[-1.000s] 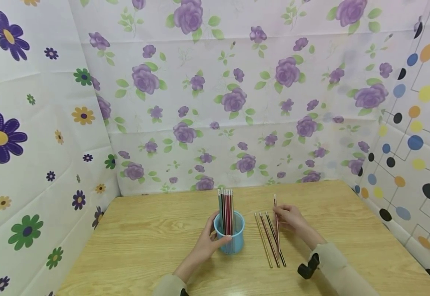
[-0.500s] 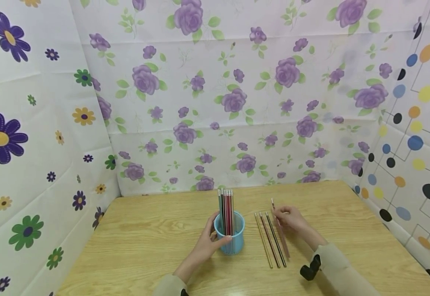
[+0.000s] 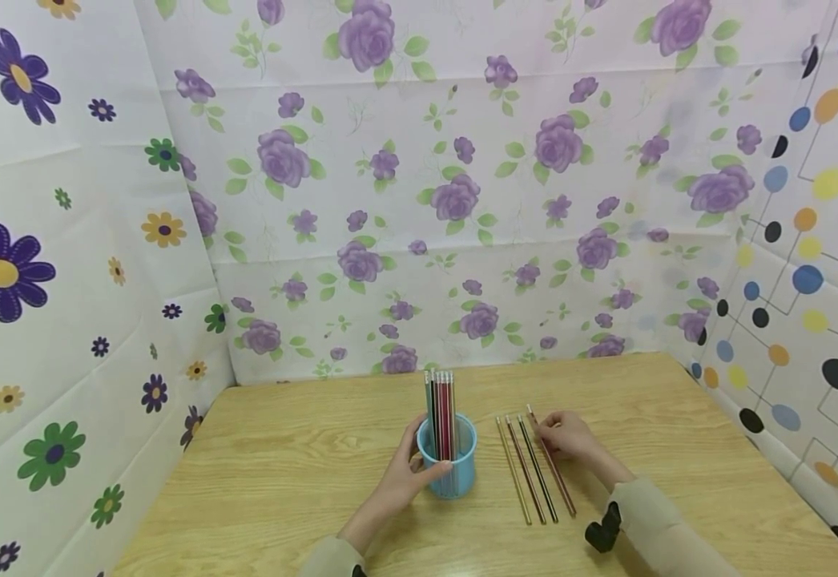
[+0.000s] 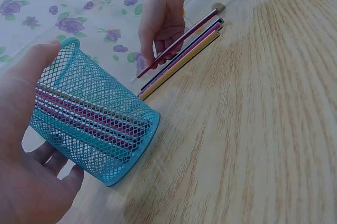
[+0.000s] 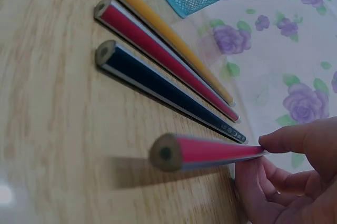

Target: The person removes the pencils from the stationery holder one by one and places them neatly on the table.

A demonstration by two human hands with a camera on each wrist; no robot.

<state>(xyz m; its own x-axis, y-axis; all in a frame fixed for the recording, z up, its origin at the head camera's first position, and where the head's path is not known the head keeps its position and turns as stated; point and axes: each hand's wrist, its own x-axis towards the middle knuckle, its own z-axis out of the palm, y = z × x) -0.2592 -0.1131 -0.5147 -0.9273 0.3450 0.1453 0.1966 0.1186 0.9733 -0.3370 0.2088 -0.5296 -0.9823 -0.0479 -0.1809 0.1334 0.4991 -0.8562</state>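
My left hand (image 3: 403,474) grips a light blue mesh pencil cup (image 4: 100,113), thumb and fingers round its sides. Several pencils (image 3: 443,413) stand upright in that cup, leaning to one side. With thumb and fingertips, my right hand (image 3: 570,439) pinches a red pencil (image 5: 216,151) near its far end. In the right wrist view its unsharpened near end stands off the table, with a shadow beside it. To its left lie a black pencil (image 3: 537,470), another red pencil (image 3: 525,469) and a yellow pencil (image 3: 513,469), side by side and roughly parallel.
The wooden table (image 3: 282,465) carries the cup and the row of pencils. Floral cloth (image 3: 419,192) hangs behind the table, with patterned cloths at left and right. A black strap device (image 3: 604,527) sits on my right wrist.
My right hand has lowered the red pencil and brought it toward me, to the right of the black one; its near end swung right from over the row. The left hand and cup stay put.
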